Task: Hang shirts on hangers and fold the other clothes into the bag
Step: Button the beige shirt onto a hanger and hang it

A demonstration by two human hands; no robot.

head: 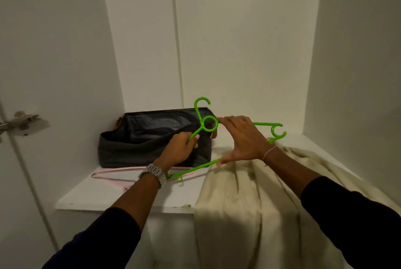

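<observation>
Both-hand grip, green hanger (204, 126) hook-up

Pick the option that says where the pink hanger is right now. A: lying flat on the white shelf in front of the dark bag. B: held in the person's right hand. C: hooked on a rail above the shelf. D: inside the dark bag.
A: the pink hanger lies flat on the white shelf in front of the dark bag, while both hands hold the green hanger.

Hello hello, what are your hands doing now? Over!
Left hand and right hand grip green hanger. Cream cloth unhung. Nothing blocking.
</observation>
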